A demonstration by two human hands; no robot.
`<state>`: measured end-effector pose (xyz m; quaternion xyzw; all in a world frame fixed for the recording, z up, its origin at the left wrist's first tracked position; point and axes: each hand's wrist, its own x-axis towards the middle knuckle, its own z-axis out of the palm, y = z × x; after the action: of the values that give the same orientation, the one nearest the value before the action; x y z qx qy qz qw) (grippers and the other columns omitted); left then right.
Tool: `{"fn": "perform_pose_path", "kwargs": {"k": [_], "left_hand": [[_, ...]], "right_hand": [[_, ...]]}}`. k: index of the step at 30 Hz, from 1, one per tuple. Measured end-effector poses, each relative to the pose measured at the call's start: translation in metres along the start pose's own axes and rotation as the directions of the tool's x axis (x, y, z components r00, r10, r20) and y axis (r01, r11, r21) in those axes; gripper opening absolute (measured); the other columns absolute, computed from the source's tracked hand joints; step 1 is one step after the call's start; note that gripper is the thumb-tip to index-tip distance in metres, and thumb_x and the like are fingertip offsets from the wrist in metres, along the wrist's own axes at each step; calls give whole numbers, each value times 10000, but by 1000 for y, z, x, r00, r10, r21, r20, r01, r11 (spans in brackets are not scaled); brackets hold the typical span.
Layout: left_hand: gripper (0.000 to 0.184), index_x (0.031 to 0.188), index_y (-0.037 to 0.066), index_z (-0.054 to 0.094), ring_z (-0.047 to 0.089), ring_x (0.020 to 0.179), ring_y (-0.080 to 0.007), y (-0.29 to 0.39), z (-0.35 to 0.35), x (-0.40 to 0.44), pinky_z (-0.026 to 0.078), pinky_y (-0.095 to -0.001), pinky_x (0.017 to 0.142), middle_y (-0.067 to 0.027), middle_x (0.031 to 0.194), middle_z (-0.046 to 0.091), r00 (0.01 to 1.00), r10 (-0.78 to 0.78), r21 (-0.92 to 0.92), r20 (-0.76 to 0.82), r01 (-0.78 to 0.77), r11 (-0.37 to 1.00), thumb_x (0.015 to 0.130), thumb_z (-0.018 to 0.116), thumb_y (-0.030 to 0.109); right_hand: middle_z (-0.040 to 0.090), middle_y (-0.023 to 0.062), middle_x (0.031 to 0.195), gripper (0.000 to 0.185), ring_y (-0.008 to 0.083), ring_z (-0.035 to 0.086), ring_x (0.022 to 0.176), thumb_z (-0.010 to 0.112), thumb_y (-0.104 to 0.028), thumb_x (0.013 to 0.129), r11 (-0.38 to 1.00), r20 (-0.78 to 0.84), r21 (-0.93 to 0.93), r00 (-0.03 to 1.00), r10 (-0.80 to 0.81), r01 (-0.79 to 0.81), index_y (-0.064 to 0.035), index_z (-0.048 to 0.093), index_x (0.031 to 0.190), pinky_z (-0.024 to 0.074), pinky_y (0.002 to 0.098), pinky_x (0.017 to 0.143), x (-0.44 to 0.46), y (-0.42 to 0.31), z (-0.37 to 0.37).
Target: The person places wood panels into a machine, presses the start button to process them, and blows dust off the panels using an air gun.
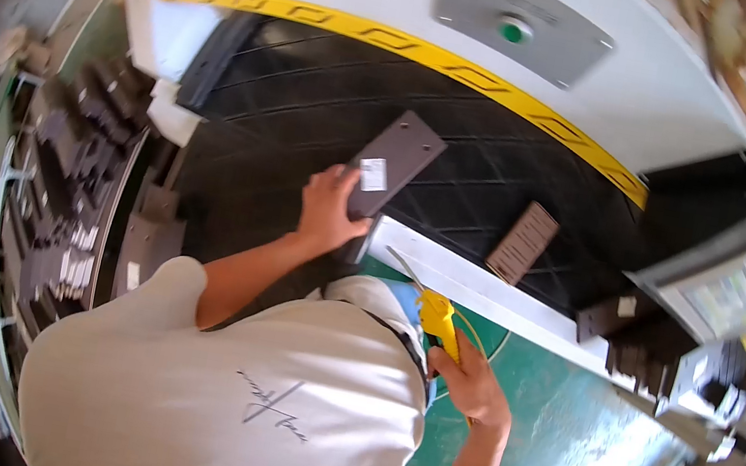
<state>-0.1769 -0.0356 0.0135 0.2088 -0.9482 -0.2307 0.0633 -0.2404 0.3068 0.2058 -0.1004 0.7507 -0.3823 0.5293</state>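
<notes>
Yellow tool [439,317], just one, is gripped in the right hand [474,383], one brown plate [403,157] in the left hand [327,210].

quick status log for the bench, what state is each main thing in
Plate: gripped by the left hand, slanted in view, label facing the camera
Yellow tool: gripped in the right hand, on or off unclear
Block: lying on the black surface, untouched
Button: green, lit or pressed unclear
</notes>
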Motion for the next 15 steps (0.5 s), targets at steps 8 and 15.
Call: {"fn": "perform_pose_path", "kwargs": {"k": [8,15], "left_hand": [[982,1633,26,449,523,1438,-292,48,-63,35,431,-446,1207,-157,1541,541,665,392,-690,636,262,675,809,844,385],[978,1616,54,468,525,1414,-348,281,-13,51,428,-454,1197,-191,1493,493,404,814,-691,417,-441,573,776,888,328]], "right_hand": [[695,72,1002,361,136,638,879,629,-170,1066,650,-178,738,982,-69,179,17,584,1372,471,257,644,-88,157,13],[645,313,1422,690,474,661,1299,648,-73,899,355,-365,875,931,34,330,75,444,1542,697,479,712,-147,256,83]]}}
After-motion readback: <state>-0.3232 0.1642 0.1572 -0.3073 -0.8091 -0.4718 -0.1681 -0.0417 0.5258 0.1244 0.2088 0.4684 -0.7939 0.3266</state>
